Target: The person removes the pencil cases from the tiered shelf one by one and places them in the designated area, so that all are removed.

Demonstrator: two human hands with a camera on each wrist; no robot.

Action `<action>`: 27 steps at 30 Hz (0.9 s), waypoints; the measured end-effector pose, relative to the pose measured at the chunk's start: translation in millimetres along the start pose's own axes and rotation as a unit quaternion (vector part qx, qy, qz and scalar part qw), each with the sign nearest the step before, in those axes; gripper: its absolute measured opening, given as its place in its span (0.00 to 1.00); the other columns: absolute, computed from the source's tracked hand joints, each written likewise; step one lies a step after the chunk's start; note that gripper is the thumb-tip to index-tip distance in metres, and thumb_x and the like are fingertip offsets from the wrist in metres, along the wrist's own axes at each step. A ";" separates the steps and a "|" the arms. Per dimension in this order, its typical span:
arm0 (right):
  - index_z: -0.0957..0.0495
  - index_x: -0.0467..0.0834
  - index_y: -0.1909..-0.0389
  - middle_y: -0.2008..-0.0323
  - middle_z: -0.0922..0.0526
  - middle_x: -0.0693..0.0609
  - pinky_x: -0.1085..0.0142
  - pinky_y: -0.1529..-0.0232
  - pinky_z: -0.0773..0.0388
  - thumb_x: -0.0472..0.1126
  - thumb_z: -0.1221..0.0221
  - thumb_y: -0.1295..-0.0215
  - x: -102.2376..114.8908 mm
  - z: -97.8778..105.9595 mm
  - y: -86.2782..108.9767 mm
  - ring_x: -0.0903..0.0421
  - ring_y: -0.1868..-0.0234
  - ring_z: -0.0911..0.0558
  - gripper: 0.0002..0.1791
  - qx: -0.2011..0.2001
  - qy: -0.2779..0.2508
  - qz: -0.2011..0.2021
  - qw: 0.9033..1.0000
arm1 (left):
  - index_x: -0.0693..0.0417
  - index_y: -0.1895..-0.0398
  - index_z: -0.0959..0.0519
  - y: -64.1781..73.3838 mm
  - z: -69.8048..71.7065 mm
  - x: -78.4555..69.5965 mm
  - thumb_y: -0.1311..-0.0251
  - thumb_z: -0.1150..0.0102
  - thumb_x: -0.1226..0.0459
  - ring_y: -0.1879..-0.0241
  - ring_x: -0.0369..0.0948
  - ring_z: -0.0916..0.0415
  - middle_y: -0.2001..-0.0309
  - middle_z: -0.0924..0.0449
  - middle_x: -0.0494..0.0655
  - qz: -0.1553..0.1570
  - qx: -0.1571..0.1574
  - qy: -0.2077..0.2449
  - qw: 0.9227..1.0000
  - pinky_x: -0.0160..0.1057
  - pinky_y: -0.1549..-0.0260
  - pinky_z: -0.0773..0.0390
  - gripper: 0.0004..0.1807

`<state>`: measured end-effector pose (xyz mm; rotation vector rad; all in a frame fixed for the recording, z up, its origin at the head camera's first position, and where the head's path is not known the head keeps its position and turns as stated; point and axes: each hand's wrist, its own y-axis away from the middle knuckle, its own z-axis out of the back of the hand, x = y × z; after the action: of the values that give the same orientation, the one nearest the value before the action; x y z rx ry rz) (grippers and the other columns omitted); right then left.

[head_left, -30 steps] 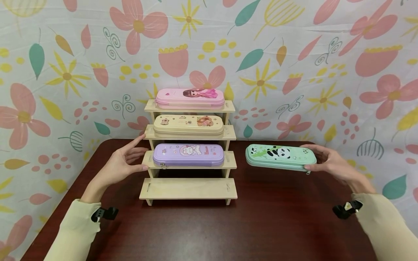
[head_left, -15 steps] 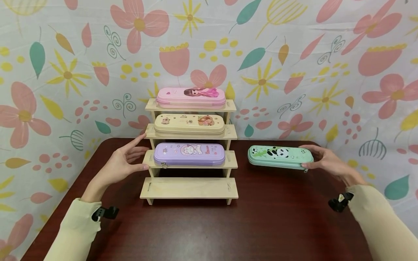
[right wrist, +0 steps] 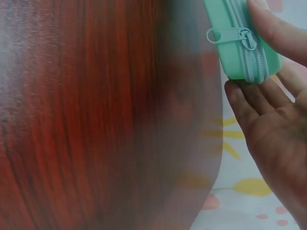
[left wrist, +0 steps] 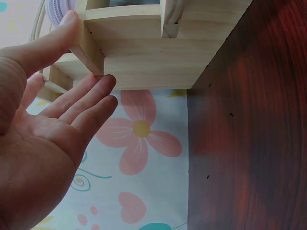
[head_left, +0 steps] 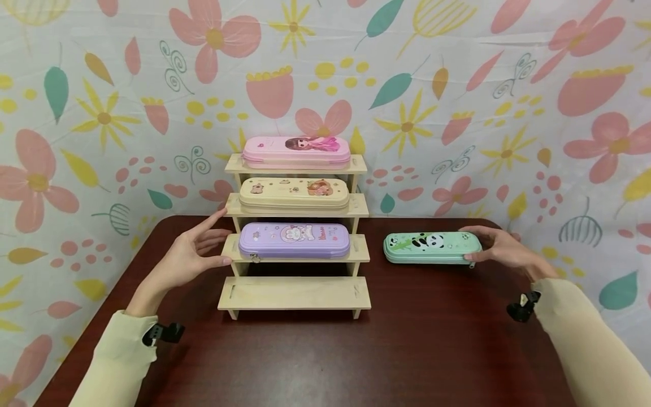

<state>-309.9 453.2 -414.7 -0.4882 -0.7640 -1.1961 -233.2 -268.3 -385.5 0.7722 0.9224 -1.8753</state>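
Observation:
At the right in the head view, my right hand [head_left: 500, 249] pinches the right end of a mint-green pencil case [head_left: 427, 249] with a panda on its lid. The right wrist view shows the thumb on one face of this pencil case [right wrist: 237, 43] and fingertips at the other, beside its zip pull. Whether the case touches the table cannot be told. My left hand [head_left: 190, 249] touches the left side of the wooden stepped rack [head_left: 295, 294], fingers fairly straight. In the left wrist view, thumb and fingertips of the left hand [left wrist: 53, 124] meet a step's end.
From the top, the rack's steps bear a pink pencil case [head_left: 296, 154], a cream one [head_left: 294, 193] and a purple one [head_left: 294, 240]; its lowest step is bare. Everything stands on a dark red-brown table [head_left: 315, 362], with a flower-patterned cloth [head_left: 458, 141] behind.
My right hand has moved left and slightly down with the mint-green pencil case, which now lies more level. The left hand stays at the rack.

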 end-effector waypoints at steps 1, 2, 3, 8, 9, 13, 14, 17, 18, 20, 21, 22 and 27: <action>0.33 0.34 0.26 0.42 0.22 0.41 0.65 0.59 0.17 0.37 0.25 0.36 -0.7 0.6 -1.7 0.57 0.56 0.19 0.41 0.003 0.003 0.005 1.000 | 0.36 0.14 0.45 -0.1 0.1 -0.1 0.40 0.23 0.70 0.32 0.56 0.26 0.28 0.28 0.59 0.000 -0.001 -0.001 1.000 0.53 0.36 0.27 0.56; 0.32 0.33 0.26 0.42 0.22 0.41 0.65 0.60 0.17 0.36 0.25 0.36 -1.3 1.2 -3.5 0.57 0.56 0.19 0.41 0.004 0.003 0.008 1.000 | 0.36 0.14 0.45 -0.1 0.2 -0.4 0.40 0.23 0.70 0.32 0.56 0.26 0.28 0.28 0.59 0.001 -0.001 0.000 1.000 0.53 0.36 0.27 0.56; 0.33 0.32 0.26 0.41 0.22 0.41 0.64 0.60 0.16 0.35 0.25 0.36 -1.8 1.9 -5.1 0.57 0.56 0.19 0.41 0.008 0.000 0.011 1.000 | 0.36 0.14 0.45 -0.1 0.3 -0.5 0.40 0.23 0.70 0.33 0.56 0.26 0.28 0.28 0.59 0.002 -0.002 -0.001 1.000 0.53 0.36 0.27 0.56; 0.32 0.32 0.26 0.40 0.23 0.35 0.65 0.60 0.20 0.35 0.25 0.37 -1.3 4.3 -10.6 0.51 0.54 0.21 0.41 0.016 0.029 0.002 0.999 | 0.36 0.14 0.45 0.0 0.8 -0.9 0.40 0.23 0.70 0.33 0.56 0.25 0.30 0.26 0.60 0.006 -0.001 0.001 1.000 0.53 0.36 0.26 0.56; 0.31 0.32 0.26 0.39 0.23 0.34 0.66 0.61 0.22 0.37 0.24 0.37 -0.9 4.8 -11.0 0.49 0.53 0.23 0.41 0.015 0.047 -0.001 0.999 | 0.36 0.14 0.45 -0.1 0.8 -0.8 0.40 0.23 0.70 0.33 0.56 0.25 0.30 0.26 0.59 0.006 0.000 0.002 1.000 0.53 0.36 0.26 0.56; 0.30 0.34 0.26 0.37 0.27 0.33 0.65 0.61 0.34 0.42 0.24 0.37 -0.9 5.5 -12.5 0.43 0.50 0.31 0.42 0.008 0.109 -0.008 0.994 | 0.37 0.14 0.45 -0.6 1.2 -0.6 0.40 0.23 0.71 0.33 0.56 0.25 0.27 0.29 0.57 0.001 0.000 0.005 1.000 0.53 0.36 0.26 0.56; 0.30 0.34 0.26 0.36 0.28 0.32 0.65 0.62 0.34 0.42 0.24 0.37 -1.3 5.3 -12.8 0.42 0.50 0.31 0.42 0.009 0.108 -0.008 0.994 | 0.37 0.14 0.45 -0.9 1.2 -0.5 0.40 0.23 0.71 0.33 0.56 0.25 0.27 0.30 0.56 0.000 0.000 0.006 1.000 0.53 0.36 0.26 0.56; 0.31 0.33 0.26 0.36 0.28 0.32 0.66 0.61 0.31 0.40 0.24 0.37 -3.4 3.9 -13.6 0.43 0.50 0.30 0.42 0.011 0.092 -0.005 0.996 | 0.37 0.14 0.45 -1.5 1.4 -0.3 0.40 0.23 0.71 0.33 0.56 0.25 0.27 0.29 0.57 0.000 0.000 0.007 1.000 0.53 0.36 0.27 0.56; 0.31 0.33 0.26 0.36 0.28 0.32 0.66 0.61 0.31 0.40 0.24 0.37 -4.3 3.3 -13.6 0.44 0.51 0.29 0.42 0.010 0.089 -0.003 0.996 | 0.36 0.14 0.45 -1.6 1.3 -0.2 0.40 0.23 0.71 0.33 0.56 0.25 0.28 0.28 0.58 0.000 0.001 0.007 1.000 0.53 0.36 0.27 0.56; 0.31 0.33 0.26 0.34 0.28 0.31 0.68 0.59 0.30 0.40 0.24 0.37 -6.8 2.0 -13.2 0.45 0.49 0.29 0.42 0.008 0.089 0.004 0.996 | 0.36 0.14 0.45 -1.7 1.0 0.6 0.40 0.23 0.71 0.33 0.56 0.25 0.28 0.28 0.58 0.000 0.001 0.006 1.000 0.53 0.36 0.26 0.56; 0.31 0.33 0.26 0.32 0.29 0.31 0.69 0.57 0.30 0.41 0.24 0.37 -8.1 1.3 -12.8 0.47 0.48 0.30 0.42 0.008 0.091 0.007 0.996 | 0.36 0.14 0.45 -1.7 0.8 1.0 0.40 0.23 0.70 0.33 0.56 0.25 0.28 0.28 0.58 0.000 0.001 0.006 1.000 0.53 0.36 0.26 0.56; 0.31 0.33 0.26 0.31 0.30 0.31 0.69 0.57 0.30 0.41 0.24 0.37 -9.5 0.7 -12.2 0.49 0.48 0.30 0.42 0.007 0.093 0.009 0.996 | 0.36 0.14 0.45 -1.7 0.6 1.3 0.40 0.23 0.70 0.33 0.56 0.25 0.28 0.28 0.58 0.000 0.002 0.005 1.000 0.52 0.36 0.26 0.56; 0.33 0.32 0.24 0.27 0.36 0.29 0.67 0.60 0.31 0.39 0.25 0.35 -15.7 -1.9 -11.3 0.50 0.53 0.31 0.43 -0.002 0.093 0.014 0.996 | 0.36 0.14 0.45 -1.9 0.3 0.6 0.40 0.23 0.70 0.33 0.56 0.25 0.28 0.29 0.58 0.005 0.003 0.005 1.000 0.52 0.35 0.26 0.56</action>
<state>-322.7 458.4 -428.2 -0.3834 -0.5939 -1.1980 -235.2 -268.1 -385.3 0.7877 0.9186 -1.8683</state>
